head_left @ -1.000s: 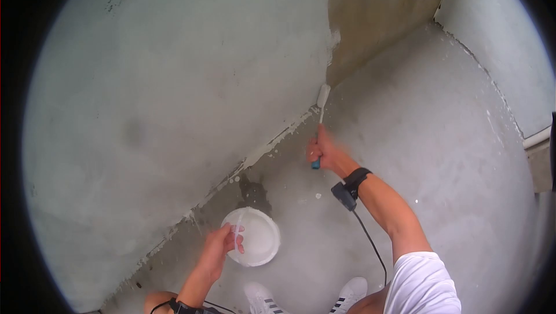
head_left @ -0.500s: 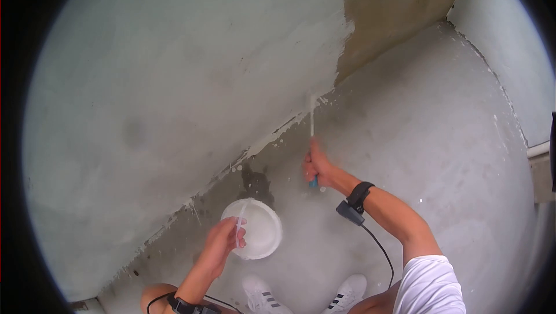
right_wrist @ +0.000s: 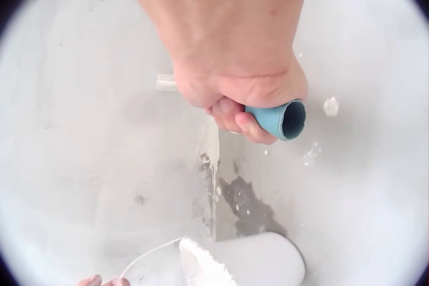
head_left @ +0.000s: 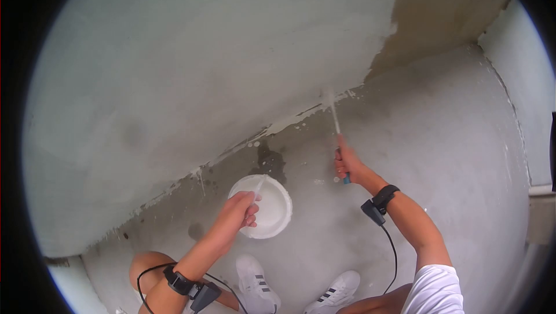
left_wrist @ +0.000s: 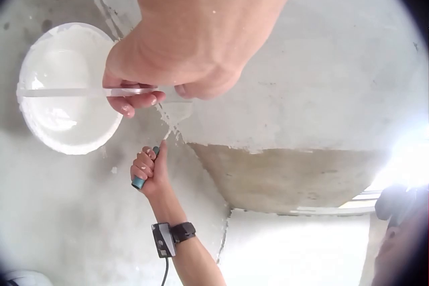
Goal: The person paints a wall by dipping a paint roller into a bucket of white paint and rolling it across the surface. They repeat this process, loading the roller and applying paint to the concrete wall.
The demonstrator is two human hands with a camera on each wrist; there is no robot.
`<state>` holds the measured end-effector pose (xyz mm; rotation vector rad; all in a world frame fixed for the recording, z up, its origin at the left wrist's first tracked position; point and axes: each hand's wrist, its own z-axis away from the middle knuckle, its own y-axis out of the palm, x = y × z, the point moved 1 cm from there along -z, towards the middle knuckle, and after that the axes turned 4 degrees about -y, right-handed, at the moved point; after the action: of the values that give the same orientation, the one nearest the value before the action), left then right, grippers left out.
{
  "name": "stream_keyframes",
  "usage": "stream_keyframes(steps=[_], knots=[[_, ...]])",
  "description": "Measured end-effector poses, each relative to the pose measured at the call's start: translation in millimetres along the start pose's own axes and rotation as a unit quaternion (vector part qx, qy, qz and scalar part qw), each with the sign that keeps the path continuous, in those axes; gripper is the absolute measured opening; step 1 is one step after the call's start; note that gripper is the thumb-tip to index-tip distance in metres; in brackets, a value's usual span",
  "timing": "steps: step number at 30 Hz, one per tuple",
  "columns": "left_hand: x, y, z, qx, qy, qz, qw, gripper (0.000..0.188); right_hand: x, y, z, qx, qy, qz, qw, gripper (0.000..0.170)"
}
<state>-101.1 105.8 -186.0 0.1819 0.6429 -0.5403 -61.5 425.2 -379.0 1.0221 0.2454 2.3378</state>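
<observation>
A white bucket [head_left: 284, 215] of white liquid stands by the base of the wall. My left hand [head_left: 238, 210] holds its translucent strip handle [left_wrist: 60, 92] above the opening. In the right wrist view the raised handle runs from the bucket [right_wrist: 261, 259] to the left fingertips. My right hand [head_left: 350, 163] grips the blue handle [right_wrist: 268, 120] of a paint roller. Its rod points away from me, and the pale, blurred roller head [head_left: 328, 91] is at the foot of the wall, just left of the brown area.
Pale grey coating covers most of the wall [head_left: 202, 70]; a brown stretch [head_left: 440, 18] borders it on the right. White drips line the wall's base. A dark wet patch [head_left: 270, 160] marks the floor behind the bucket. Two white shoes [head_left: 255, 282] stand in front.
The roller has shifted left along the wall's foot, away from the brown edge, with my right hand. The head view has turned. My left hand still holds the bucket's handle.
</observation>
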Motion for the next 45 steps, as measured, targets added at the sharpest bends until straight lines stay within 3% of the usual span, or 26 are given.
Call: stream_keyframes(steps=[7, 13, 16, 25, 31, 37, 45], knots=[[1, 3, -2, -0.008, -0.015, -0.018, 1.000, 0.026, 0, 14, -1, 0.012, 0.017, -0.005, 1.000, 0.065], [-2, 3, -3, -0.013, -0.025, -0.021, 0.999, 0.025, -20, 54, 4, 0.077, 0.040, 0.165, 0.982, 0.065], [-1, 2, -3, -0.012, -0.026, -0.014, 0.999, 0.024, -22, 65, 3, 0.071, 0.047, 0.180, 0.980, 0.066], [-5, 5, 1, 0.001, -0.018, -0.015, 1.000, 0.025, -24, 95, -6, 0.042, -0.034, 0.346, 0.936, 0.070], [-1, 2, -2, 0.004, -0.017, -0.006, 1.000, 0.027, -15, 60, 0, -0.019, -0.030, 0.261, 0.965, 0.071], [1, 4, -1, -0.008, -0.010, -0.015, 1.000, 0.025, 3, 14, 8, -0.123, -0.091, 0.226, 0.962, 0.067], [3, 6, -3, -0.013, -0.012, -0.014, 1.000, 0.024, -7, 14, -2, -0.136, -0.149, 0.271, 0.941, 0.070]])
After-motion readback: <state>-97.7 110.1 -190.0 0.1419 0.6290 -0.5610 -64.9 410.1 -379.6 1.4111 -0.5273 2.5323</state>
